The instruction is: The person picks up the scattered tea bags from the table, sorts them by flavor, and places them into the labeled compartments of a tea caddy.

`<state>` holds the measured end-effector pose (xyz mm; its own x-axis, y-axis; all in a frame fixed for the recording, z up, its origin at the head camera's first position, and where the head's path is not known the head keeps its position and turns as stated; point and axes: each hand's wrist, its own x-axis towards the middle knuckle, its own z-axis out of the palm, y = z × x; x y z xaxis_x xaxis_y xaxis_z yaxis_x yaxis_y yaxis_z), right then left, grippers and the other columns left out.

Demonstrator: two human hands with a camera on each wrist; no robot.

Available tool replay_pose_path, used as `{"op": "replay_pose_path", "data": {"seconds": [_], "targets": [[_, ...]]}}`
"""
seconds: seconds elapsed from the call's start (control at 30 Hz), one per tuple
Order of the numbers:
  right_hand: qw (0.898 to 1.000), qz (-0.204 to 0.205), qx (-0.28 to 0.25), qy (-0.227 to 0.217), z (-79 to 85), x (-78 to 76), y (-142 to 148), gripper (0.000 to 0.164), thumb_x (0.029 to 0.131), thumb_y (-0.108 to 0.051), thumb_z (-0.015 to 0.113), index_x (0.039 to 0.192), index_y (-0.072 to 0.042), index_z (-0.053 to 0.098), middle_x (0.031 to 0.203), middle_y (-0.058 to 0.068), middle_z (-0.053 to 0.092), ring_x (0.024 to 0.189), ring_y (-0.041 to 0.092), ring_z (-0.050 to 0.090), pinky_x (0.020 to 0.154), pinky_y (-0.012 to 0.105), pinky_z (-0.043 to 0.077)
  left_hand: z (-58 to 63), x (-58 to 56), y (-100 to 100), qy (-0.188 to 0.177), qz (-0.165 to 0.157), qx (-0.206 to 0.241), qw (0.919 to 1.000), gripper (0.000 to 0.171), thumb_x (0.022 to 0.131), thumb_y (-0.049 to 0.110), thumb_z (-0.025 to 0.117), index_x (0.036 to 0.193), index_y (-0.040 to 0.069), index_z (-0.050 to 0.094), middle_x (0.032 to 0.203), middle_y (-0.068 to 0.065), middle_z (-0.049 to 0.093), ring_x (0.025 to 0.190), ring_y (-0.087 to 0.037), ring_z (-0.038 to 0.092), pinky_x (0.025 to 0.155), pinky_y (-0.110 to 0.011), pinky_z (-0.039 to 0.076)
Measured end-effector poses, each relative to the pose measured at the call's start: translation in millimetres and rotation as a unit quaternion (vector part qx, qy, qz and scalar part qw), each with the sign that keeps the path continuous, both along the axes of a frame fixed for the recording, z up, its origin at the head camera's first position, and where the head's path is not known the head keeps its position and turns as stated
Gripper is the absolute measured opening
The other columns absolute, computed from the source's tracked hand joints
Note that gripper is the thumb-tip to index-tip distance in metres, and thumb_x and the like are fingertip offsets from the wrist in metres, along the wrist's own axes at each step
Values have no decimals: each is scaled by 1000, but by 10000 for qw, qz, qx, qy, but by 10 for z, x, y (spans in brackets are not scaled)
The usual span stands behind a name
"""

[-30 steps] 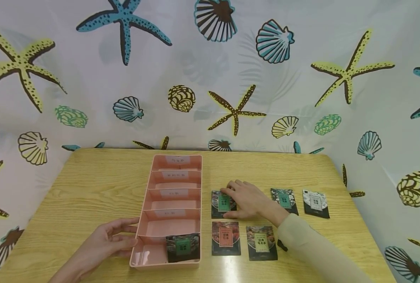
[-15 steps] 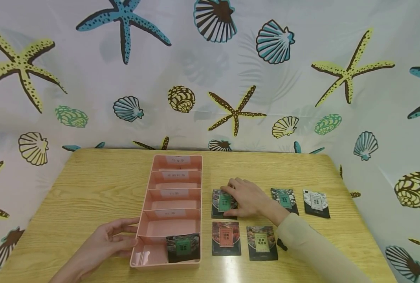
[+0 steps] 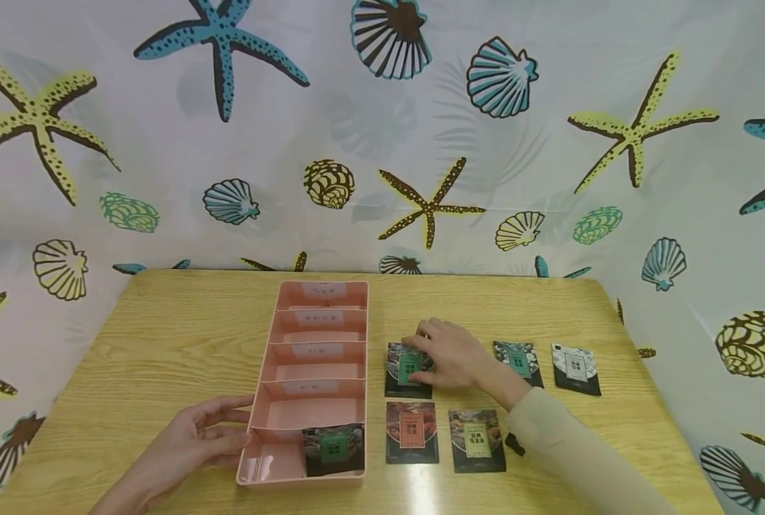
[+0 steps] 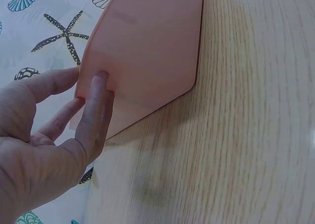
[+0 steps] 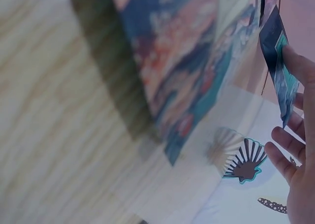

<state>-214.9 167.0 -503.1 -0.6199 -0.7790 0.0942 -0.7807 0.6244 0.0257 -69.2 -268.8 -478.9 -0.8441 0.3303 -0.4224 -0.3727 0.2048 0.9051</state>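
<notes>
A long pink divided box [image 3: 318, 483] stands on the table, a dark sachet with a green label [image 3: 333, 450] in its nearest compartment. My left hand [image 3: 208, 433] grips its left wall near the front corner. In the left wrist view, the fingers [image 4: 101, 88] bend against the outer wall and meet the rim. Right of the box, my right hand [image 3: 453, 357] pinches another green-labelled tea sachet [image 3: 403, 368]. The right wrist view has the thumb [image 5: 298, 66] on this sachet's front and fingers behind it; the sachet is tilted there.
A red-labelled sachet [image 3: 412, 433] and a yellow-labelled one [image 3: 476, 440] lie near the front. Farther right are a teal-labelled sachet [image 3: 519, 361] and a white one [image 3: 575, 368]. Paper labels [image 3: 318, 350] mark the box compartments. A patterned curtain [image 3: 549, 164] surrounds the wooden table [image 3: 182, 336].
The right hand has shifted slightly up and to the right in the head view, and the upper edge of its sachet has risen a little. The left hand and box are unmoved.
</notes>
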Motion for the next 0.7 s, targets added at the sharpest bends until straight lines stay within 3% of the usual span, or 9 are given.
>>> {"op": "replay_pose_path", "data": {"seconds": [0.43,0.7], "targets": [[9923,314,-1147,346,4,102,68,41,90,-47,83,122,-22,76,94,-5,64,77,9,51,64,24,44,-26,119,64,95,108,-8,9999,72,102,16,71,159,-9,34,135,-9,62,109,-13,74,88,-37,66],[9822,537,-1718,538,-18,191,115,24,94,-33,82,114,-21,78,86,-6,66,70,7,52,61,22,43,-34,190,113,116,187,-81,9997,72,102,17,71,159,-8,35,136,-11,61,109,-13,73,88,-37,66]]}}
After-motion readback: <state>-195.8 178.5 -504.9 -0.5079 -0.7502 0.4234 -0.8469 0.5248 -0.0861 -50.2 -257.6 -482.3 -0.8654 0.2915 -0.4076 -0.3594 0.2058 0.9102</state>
